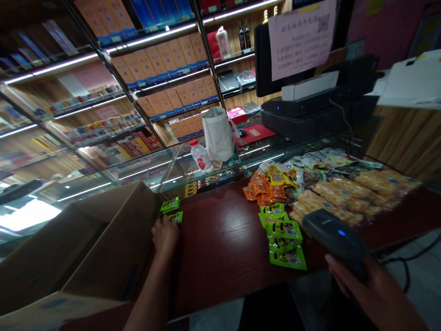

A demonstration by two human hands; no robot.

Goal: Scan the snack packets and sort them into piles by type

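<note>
My left hand [166, 235] is beside the cardboard box, its fingers closed on the near edge of a small green snack packet [176, 217] at the table's left side. Just behind it lies another green packet [170, 204]. My right hand [367, 280] is wrapped round the handle of a dark barcode scanner [336, 234] with a blue light on top. The scanner's head points left, over the table's front edge. Several green packets [284, 234] lie overlapping in a row to the left of the scanner.
An open cardboard box [103, 239] stands at left. Orange packets [263, 188] and clear bags of pale snacks [330, 200] cover the table's right part. Behind are a glass counter [168, 177], a bottle [200, 156], a white bag [217, 133], a monitor [263, 59] and stocked shelves.
</note>
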